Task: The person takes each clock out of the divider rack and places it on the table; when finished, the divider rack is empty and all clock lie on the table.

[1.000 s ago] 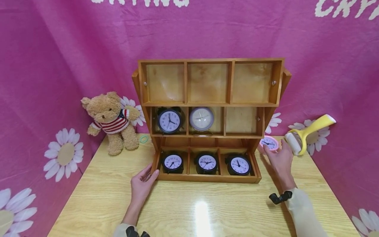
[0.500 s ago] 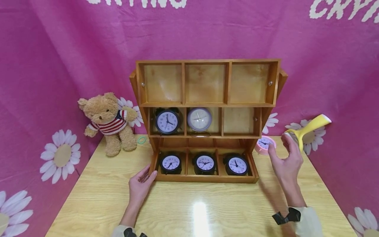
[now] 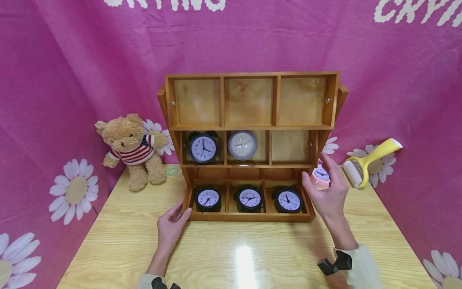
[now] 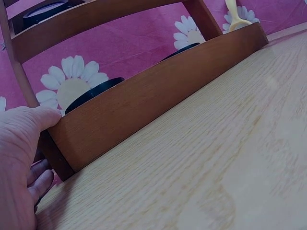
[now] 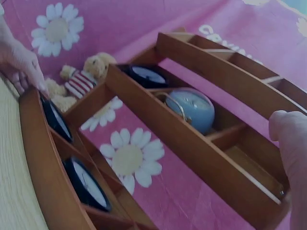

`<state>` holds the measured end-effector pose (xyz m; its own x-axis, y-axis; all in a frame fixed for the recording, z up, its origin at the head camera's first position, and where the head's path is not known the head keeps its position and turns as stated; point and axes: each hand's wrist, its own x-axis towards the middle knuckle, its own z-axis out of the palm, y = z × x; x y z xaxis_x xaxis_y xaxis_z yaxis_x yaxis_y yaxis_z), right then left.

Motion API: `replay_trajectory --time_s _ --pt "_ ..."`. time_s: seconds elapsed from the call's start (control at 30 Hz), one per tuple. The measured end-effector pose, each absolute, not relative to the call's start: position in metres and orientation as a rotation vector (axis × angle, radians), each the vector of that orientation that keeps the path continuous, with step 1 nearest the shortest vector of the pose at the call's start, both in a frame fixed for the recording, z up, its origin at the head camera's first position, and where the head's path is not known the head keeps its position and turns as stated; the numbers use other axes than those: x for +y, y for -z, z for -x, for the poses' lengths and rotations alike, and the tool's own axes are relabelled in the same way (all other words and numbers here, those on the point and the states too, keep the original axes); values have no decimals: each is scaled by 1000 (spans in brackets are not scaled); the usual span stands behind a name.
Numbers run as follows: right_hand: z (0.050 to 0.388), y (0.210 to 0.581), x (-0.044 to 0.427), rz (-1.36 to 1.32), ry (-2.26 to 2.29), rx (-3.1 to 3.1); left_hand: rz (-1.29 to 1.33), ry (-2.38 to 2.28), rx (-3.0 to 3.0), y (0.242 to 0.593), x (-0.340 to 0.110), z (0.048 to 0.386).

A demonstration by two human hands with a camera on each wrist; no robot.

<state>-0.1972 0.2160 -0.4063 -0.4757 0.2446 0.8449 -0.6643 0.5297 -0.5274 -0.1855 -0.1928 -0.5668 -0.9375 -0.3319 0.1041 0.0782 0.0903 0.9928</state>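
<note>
While the left grip (image 3: pixel 171 226) pinches shelving (image 3: pixel 249 217), the spread right (image 3: pixel 330 194) fronts a pink clock (image 3: pixel 320 174).

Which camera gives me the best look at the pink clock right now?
The head view: it shows the pink clock's dial and part of its case, though the right hand hides some of it. Neither wrist view shows that clock.

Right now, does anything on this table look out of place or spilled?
Just the pink clock: it sits on the table, beside the wooden shelf, while the other five clocks sit inside it. No spill shows.
</note>
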Motion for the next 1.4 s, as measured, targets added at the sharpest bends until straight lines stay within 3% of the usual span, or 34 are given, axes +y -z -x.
replay_trajectory --time_s 0.27,0.6,1.4 --pt "225 432 218 -407 -1083 -1860 -250 1909 -2073 565 -192 185" --pt "226 431 195 -504 -1143 -1923 -253 1924 -2074 565 -193 184" --pt "265 392 142 -700 -1329 -2111 -257 1892 -2074 566 -191 186"
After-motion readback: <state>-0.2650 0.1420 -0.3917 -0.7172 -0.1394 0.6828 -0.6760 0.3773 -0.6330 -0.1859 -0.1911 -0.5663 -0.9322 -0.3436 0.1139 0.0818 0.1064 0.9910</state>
